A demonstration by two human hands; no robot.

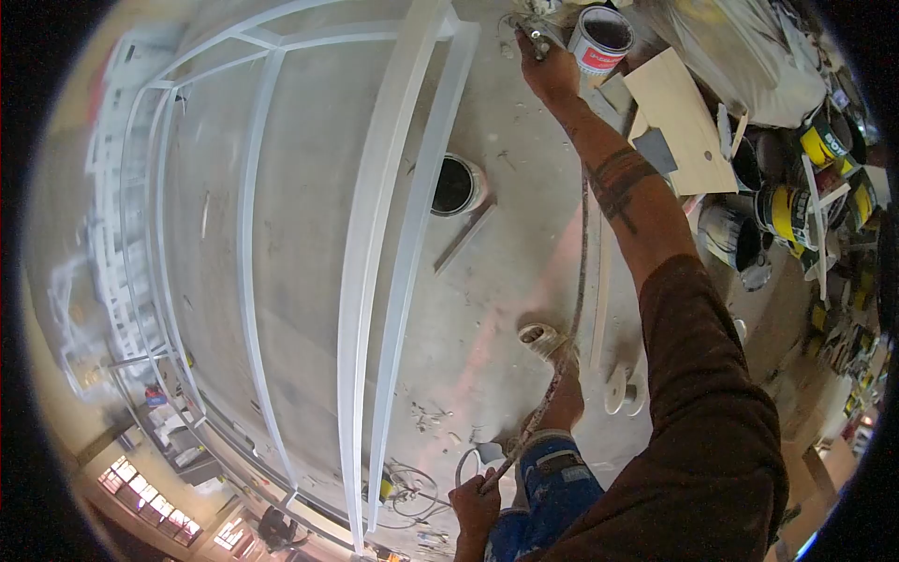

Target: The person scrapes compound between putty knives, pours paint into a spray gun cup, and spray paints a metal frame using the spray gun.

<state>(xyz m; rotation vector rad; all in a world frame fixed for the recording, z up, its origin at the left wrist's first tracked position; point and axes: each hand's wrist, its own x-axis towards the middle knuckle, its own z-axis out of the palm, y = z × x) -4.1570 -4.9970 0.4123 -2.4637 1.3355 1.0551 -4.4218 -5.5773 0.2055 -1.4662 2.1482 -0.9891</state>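
Observation:
At the top, my right hand (pixel 552 73) is closed around a metal spray gun (pixel 537 42), mostly covered by the fingers. From that side a long, paint-spattered hose (pixel 583 253) runs down over the floor. Low in the view, my left hand (pixel 476 510) grips the hose with its fingers wrapped round it. A white-painted metal frame (pixel 370 253) with long bars stands to the left of my arm. Just right of my right hand is an open paint can (pixel 601 42) with a red label.
Another open can (pixel 456 184) with dark contents stands behind the frame's bars. Along the right lie a wooden board (pixel 682 122), plastic sheeting (pixel 749 56) and several used paint tins (pixel 785 214). Coiled wire (pixel 412 492) lies near the frame's lower end.

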